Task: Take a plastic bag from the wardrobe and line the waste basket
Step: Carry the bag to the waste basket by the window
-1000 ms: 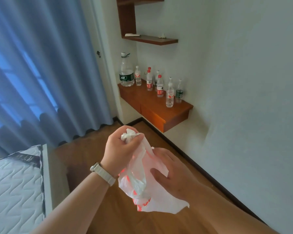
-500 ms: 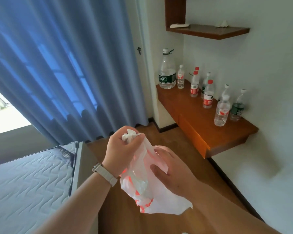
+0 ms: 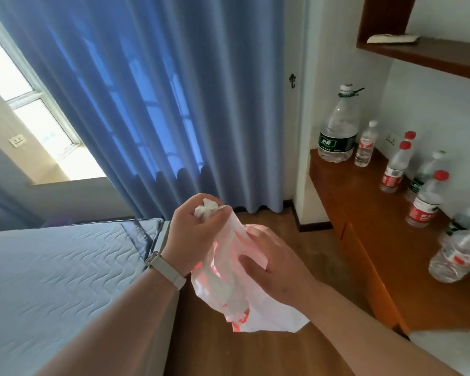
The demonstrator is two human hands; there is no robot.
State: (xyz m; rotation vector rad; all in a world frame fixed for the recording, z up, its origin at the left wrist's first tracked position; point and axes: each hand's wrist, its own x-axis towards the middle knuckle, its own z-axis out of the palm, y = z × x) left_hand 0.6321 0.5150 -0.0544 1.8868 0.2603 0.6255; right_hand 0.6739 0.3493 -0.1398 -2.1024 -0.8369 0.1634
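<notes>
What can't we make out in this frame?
- Waste basket: nowhere in the head view, so its place is unknown.
- Bag: crumpled between left hand and right hand; its mouth is hidden in the left fist, its red print unreadable.
- Right-hand fingers: only partly seen, some behind the bag.
- Bottles at the right edge: blurred, cut off.
- Shelf: cut off at the top.

The right hand (image 3: pixel 278 270) hides part of the plastic bag (image 3: pixel 229 291), and the bottles (image 3: pixel 457 256) at the tabletop's (image 3: pixel 364 202) right edge are blurred and cut off.
</notes>
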